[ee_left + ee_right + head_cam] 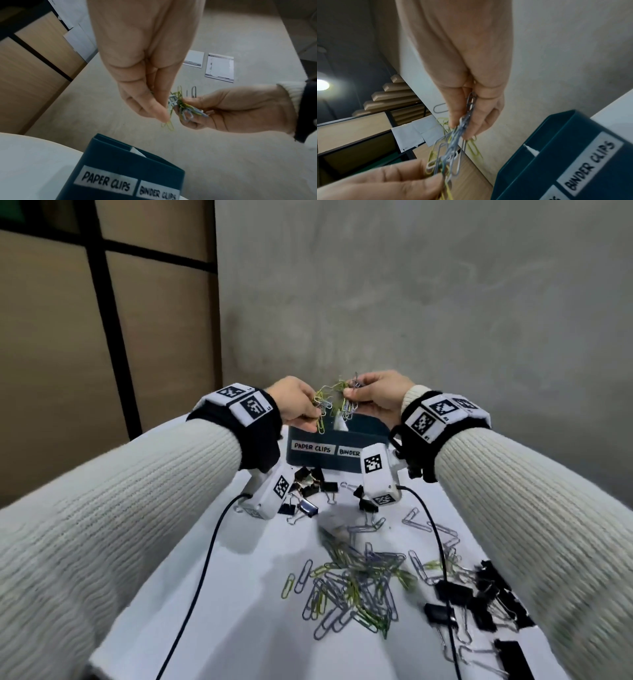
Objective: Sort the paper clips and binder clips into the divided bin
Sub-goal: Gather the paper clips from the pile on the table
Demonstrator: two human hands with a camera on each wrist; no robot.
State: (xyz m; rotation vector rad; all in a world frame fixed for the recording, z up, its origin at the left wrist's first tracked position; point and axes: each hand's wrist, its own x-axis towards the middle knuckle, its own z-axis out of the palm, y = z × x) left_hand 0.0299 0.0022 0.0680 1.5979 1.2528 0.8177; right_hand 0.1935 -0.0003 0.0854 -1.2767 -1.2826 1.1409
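Both hands are raised above the dark teal divided bin (322, 460) and share a tangled bunch of silver and yellow-green paper clips (337, 402). My left hand (317, 419) pinches the bunch's left end, with clips dangling over the compartment labelled PAPER CLIPS. My right hand (351, 397) grips the right end. The left wrist view shows the left fingertips (159, 112) pinching a hanging yellow clip, while the right hand (223, 108) cradles the clips (187, 108). The right wrist view shows the right hand (462, 129) holding a clip chain (452, 148) down to the left hand (393, 181) beside the bin (556, 155).
A loose pile of paper clips (352, 587) lies on the white table (239, 594) near me. Black binder clips sit in front of the bin (308, 487) and at the right edge (479, 601). Two black cables (205, 559) trail across the table. A grey wall stands behind the bin.
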